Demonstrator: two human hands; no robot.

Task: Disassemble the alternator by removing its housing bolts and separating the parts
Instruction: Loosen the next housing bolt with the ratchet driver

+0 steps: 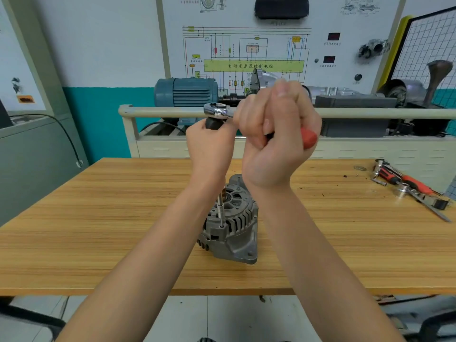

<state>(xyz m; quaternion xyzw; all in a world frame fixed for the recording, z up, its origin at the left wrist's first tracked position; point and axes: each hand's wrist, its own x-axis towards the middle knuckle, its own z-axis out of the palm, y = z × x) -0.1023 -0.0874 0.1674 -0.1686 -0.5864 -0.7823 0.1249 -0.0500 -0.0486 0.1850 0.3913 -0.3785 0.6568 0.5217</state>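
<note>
A grey alternator (232,225) stands on the wooden table (98,218), its slotted housing facing up. A thin steel extension bar (220,211) rises from a bolt hole on the housing top toward my hands. My left hand (209,149) grips the black piece under the chrome ratchet head (217,111). My right hand (278,134) is curled round the ratchet's red and black handle (308,138), held high above the alternator. A second bolt (238,181) sticks up at the back of the housing.
Loose sockets, a red-handled tool (404,181) and a file lie at the table's right end, with a washer (359,167) nearby. Behind the table stands a training rig with a blue motor (187,92) and a rail (370,113). Chair parts show below the table.
</note>
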